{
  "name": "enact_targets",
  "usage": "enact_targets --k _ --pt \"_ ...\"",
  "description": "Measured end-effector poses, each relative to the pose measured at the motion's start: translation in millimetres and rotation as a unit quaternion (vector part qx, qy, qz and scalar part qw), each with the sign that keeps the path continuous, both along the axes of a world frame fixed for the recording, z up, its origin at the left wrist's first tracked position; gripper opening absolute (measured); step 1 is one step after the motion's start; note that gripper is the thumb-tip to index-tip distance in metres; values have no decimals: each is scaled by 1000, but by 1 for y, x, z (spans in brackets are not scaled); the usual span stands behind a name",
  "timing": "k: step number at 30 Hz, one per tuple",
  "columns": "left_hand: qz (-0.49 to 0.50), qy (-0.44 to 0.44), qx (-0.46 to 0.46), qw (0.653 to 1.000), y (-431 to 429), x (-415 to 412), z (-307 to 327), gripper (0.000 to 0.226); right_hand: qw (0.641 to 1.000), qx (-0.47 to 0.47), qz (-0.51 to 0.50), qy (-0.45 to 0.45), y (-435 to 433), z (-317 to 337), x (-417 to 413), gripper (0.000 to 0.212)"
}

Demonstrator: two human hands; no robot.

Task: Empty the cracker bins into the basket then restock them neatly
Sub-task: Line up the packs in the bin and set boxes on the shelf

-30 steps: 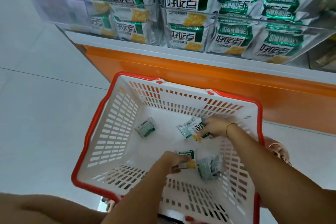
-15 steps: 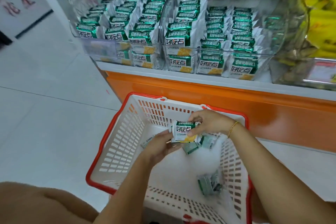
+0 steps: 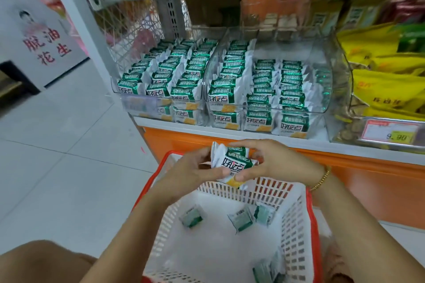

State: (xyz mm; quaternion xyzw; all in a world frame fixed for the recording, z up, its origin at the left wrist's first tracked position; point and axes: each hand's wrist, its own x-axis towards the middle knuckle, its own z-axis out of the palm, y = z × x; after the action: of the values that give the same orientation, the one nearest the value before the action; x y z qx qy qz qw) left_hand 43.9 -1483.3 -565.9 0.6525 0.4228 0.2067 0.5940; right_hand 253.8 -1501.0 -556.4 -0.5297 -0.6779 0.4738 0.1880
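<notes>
A few loose packets (image 3: 192, 217) lie on the floor of the basket (image 3: 311, 213), mostly toward its far side. Above its far rim, your left hand (image 3: 184, 172) and right hand (image 3: 280, 163) both pinch a small stack of cracker packets (image 3: 234, 165). Square the stack, labels facing you, then lift over the shelf edge (image 3: 151, 123) and the front lip of the right bin (image 3: 264, 108). Open room seems to lie behind its right rows. The left bin (image 3: 138, 104) looks full.
</notes>
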Motion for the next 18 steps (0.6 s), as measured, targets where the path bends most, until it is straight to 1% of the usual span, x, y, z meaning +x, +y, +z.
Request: enact_targets --k 2,3,5,6,8,9,10,12,13,15,17,18 --pt "0 -12 42 999 10 3 25 57 999 45 0 -7 0 25 2 62" --pt "12 -7 74 997 17 5 35 67 997 66 -17 -19 1 37 3 62" --pt "46 7 144 989 29 13 54 76 990 115 -64 -39 5 58 5 61" --pt "65 -5 162 985 36 19 61 77 985 144 -91 -41 8 66 6 58" --pt "97 -45 176 978 45 33 74 72 969 185 -158 -44 17 79 13 55" --pt "109 -41 199 973 49 38 78 68 959 199 -194 -50 24 85 20 54" --pt "118 -12 242 963 52 42 77 62 949 208 -232 -57 32 90 27 52" --pt "113 80 346 928 59 43 68 43 927 208 -298 -91 53 100 45 53" --pt "97 121 388 909 63 43 60 35 918 200 -318 -128 65 105 52 56" --pt "53 168 447 877 68 43 45 27 897 168 -340 -229 96 110 65 58" --pt "24 190 486 853 73 44 35 23 876 122 -330 -330 130 111 72 59" --pt "22 191 493 848 75 43 33 22 872 99 -316 -361 148 109 76 58"
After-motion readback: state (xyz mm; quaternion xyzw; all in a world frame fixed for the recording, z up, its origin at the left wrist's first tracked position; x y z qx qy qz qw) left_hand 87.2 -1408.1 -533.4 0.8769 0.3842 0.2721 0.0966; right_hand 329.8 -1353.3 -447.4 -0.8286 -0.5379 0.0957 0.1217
